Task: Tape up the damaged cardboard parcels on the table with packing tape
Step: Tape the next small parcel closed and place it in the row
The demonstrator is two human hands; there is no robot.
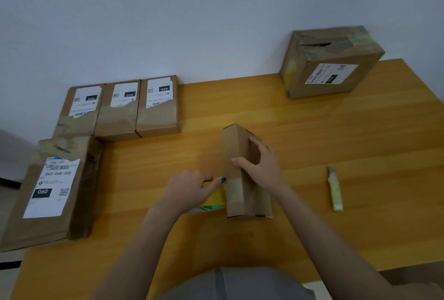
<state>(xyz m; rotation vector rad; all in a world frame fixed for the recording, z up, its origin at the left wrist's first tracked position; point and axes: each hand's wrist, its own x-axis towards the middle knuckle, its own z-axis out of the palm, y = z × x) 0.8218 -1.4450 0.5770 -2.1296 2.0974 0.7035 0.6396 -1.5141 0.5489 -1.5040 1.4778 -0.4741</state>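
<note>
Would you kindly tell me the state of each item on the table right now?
Narrow parcel: on edge, partly taped, gripped by right hand.
Tape roll: gripped by left hand, against the parcel.
Knife: lying untouched.
Large box: top torn open.
Three 010 parcels: flat, taped over.
060 parcel: flat, label up.

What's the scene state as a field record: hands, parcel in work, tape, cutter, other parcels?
parcel in work: narrow cardboard parcel, mid table, tape band across its near part
right hand: grips the parcel from above
left hand: holds packing tape roll against the parcel's left side
cutter: utility knife, right of the parcel, untouched
far right: large torn box, top ripped
far left: three 010-labelled parcels in a row
near left: 060-labelled parcel
</note>
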